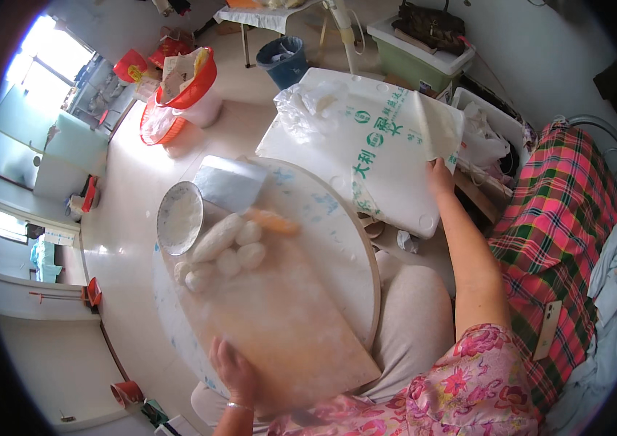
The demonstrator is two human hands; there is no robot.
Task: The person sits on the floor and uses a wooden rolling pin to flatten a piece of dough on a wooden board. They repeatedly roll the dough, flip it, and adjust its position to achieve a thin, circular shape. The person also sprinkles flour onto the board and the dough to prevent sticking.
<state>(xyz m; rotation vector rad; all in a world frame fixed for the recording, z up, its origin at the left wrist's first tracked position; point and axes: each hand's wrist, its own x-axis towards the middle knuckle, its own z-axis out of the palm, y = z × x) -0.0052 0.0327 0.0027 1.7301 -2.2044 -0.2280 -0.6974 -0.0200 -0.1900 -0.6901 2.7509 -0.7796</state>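
My right hand reaches out to the right, its fingers pinching the lower end of a thin cream-coloured sheet, perhaps rolled dough. The sheet lies over the far right part of a white foam box lid. My left hand rests on the near left edge of a floured wooden board, holding nothing visible. Toward the board's far end lie a long dough roll and several dough balls. A bowl of white flour stands beside them, next to a broad metal blade and an orange, handle-like piece.
The board sits on a round table over my knees. Crumpled clear plastic lies on the foam lid. A blue bin and red baskets stand beyond. At right, a phone lies on a plaid cloth.
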